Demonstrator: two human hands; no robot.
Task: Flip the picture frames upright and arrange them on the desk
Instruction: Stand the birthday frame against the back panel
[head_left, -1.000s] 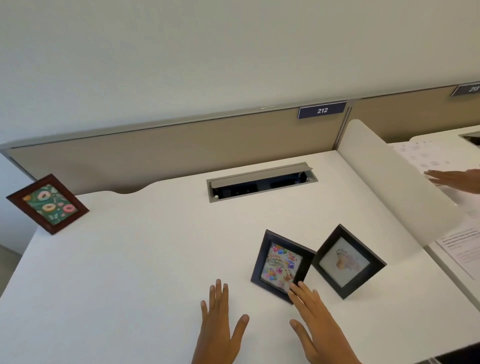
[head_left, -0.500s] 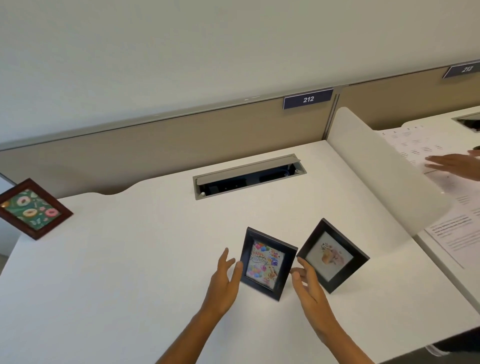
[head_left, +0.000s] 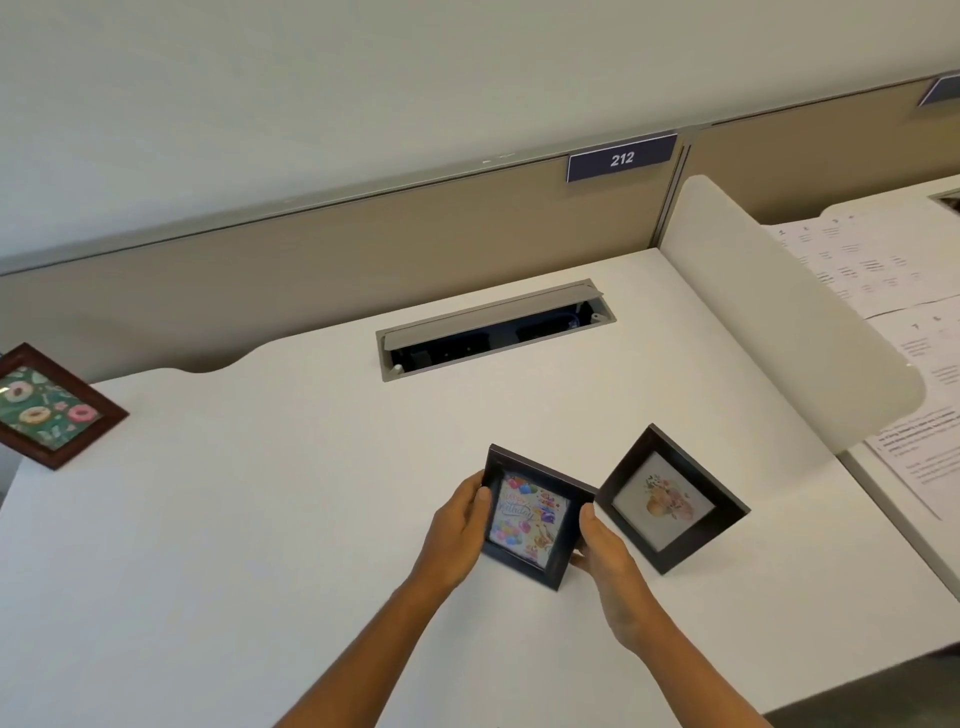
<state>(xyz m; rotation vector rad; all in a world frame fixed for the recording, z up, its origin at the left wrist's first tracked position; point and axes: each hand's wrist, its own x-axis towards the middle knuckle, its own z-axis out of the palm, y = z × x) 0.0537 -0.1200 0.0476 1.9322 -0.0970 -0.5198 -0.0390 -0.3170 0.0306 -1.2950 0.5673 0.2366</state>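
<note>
**Head view: birthday frame gripped from both sides, mid-desk**

At far left, near the desk's (head_left: 218, 519) left edge: brown wooden frame (head_left: 49, 408) with a doughnut print on green, standing tilted back, partly cut off by the picture's border. Well apart from the other frames.

Toward the back centre: grey cable hatch (head_left: 496, 330) sunk into the white top, lid raised, dark inside. Above it on the beige partition (head_left: 311, 270): blue label (head_left: 622, 158) reading 212.

Front centre: left hand (head_left: 457, 535) curled round the left edge of the birthday frame (head_left: 530, 517), thumb on the front of the black border, other fingers hidden behind. Closed on the frame, not flat on the desk. Frame upright, face toward the camera, colourful balloon print with "Birthday" lettering. Whether its bottom edge touches the desk or sits just clear: cannot tell.

Right hand (head_left: 608, 558) wrapped on the same frame's right edge, thumb tip against the border, remaining fingers tucked behind near the lower corner. Both hands clamped on this one frame.

Just beside it on the right: second black frame (head_left: 670, 501) with a pale floral print, standing on the desk, turned at an angle; left corner touching or nearly touching the birthday frame's upper right corner.

Further right: white rounded divider panel (head_left: 779, 312), then printed papers (head_left: 872, 265) on the neighbouring desk.
</note>
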